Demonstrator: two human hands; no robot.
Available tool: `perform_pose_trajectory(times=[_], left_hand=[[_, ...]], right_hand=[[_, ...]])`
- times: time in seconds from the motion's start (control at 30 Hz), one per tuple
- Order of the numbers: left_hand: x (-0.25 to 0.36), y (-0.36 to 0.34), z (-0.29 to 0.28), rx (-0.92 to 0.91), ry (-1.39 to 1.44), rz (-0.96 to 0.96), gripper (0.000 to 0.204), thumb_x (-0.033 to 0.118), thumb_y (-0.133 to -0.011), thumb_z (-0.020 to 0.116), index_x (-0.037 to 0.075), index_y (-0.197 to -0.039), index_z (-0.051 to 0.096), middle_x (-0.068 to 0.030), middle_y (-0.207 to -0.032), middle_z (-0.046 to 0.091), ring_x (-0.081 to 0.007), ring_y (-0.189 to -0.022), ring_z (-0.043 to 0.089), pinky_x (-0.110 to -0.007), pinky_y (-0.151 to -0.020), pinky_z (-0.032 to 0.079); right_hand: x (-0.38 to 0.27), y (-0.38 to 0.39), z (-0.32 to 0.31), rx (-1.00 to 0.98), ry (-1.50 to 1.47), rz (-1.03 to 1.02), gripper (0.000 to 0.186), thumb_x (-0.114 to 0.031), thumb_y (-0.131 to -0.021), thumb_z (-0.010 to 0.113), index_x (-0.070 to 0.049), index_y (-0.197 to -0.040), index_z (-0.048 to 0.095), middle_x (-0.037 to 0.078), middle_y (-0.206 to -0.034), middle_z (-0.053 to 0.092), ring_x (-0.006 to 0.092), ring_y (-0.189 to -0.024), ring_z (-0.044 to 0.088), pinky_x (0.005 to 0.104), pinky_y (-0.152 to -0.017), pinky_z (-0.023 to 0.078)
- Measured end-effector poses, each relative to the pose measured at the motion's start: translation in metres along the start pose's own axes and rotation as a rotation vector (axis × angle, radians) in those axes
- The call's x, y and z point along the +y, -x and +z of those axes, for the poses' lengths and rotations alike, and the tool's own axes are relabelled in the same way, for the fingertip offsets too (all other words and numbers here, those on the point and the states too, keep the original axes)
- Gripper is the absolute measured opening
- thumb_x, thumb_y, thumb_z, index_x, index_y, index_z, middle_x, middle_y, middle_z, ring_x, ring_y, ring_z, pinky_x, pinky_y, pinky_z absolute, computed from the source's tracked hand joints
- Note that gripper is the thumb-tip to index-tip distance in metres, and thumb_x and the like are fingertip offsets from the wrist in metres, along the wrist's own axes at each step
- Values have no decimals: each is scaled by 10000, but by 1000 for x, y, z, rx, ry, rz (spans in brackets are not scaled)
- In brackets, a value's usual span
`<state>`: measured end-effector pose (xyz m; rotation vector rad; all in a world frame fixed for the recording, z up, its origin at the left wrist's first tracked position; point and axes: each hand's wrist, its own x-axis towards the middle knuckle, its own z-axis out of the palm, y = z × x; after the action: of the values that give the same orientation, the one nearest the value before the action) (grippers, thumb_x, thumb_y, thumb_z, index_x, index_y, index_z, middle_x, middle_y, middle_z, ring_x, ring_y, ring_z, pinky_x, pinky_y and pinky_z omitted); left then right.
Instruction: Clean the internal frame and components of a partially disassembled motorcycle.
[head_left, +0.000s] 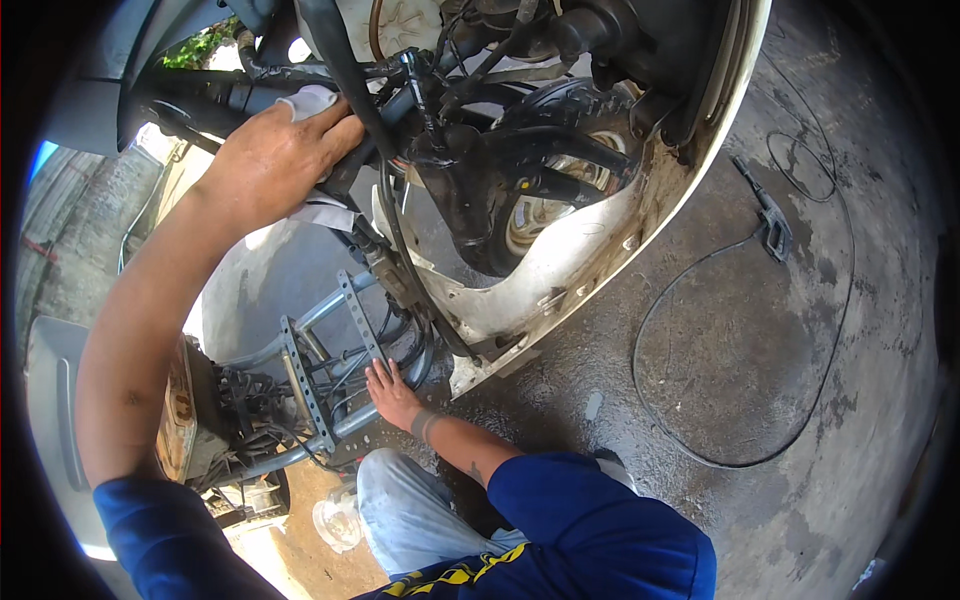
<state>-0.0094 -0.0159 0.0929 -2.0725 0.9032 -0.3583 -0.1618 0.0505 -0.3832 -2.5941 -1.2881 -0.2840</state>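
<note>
A motor scooter stripped down to its frame stands in front of me. My left hand (275, 160) is closed around a whitish cloth (325, 212), pressed against the dark tubes near the steering column (455, 190). Part of the cloth shows above the fingers and part below the palm. Lower down, my right hand (395, 399) lies with its fingers spread on the metal frame, beside a perforated crossbar (362, 318). A black cable (392, 200) runs down between the left hand and the column.
A dirty white body panel (600, 255) curves around the front wheel (520, 215). On the wet concrete floor (720, 360) lie a spray gun (774, 232) and its looping black hose (638, 385). A clear plastic container (338, 520) sits by my knee, and a grey panel (50, 400) is at left.
</note>
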Motion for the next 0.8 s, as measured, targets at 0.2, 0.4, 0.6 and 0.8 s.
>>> perform_pose_trajectory(times=[0.2, 0.4, 0.6, 0.8], left_hand=[[-53, 28, -49, 140, -100, 58, 195, 95, -792, 587, 45, -981, 591, -78, -994, 569, -267, -954, 572, -396, -867, 478], [-14, 24, -3, 373, -88, -102, 264, 61, -788, 585, 45, -1051, 599, -91, -966, 551, -270, -902, 571, -388, -823, 493], [44, -6, 14, 408, 573, -296, 361, -19, -777, 660, 25, -1109, 524, -178, -998, 546, -365, -894, 615, -449, -769, 523], [55, 9, 26, 503, 338, -217, 357, 5, -752, 690, 45, -1083, 565, -124, -1037, 579, -322, -956, 601, -428, -850, 502]], right_hand=[[4, 1, -8, -15, 9, 8, 486, -241, -1005, 397, -25, -1426, 509, 181, -1573, 353, 451, -1471, 235, 665, -1176, 160], [2, -1, -5, -27, 32, 8, 490, -247, -1009, 394, -32, -1436, 500, 180, -1575, 350, 447, -1472, 237, 670, -1176, 153], [-1, 2, 0, -51, 83, 9, 493, -253, -1016, 385, -36, -1447, 487, 182, -1579, 344, 443, -1476, 231, 668, -1178, 150], [-5, -2, 3, -65, 21, 21, 494, -252, -1016, 386, -36, -1449, 484, 182, -1583, 337, 445, -1477, 228, 670, -1178, 136]])
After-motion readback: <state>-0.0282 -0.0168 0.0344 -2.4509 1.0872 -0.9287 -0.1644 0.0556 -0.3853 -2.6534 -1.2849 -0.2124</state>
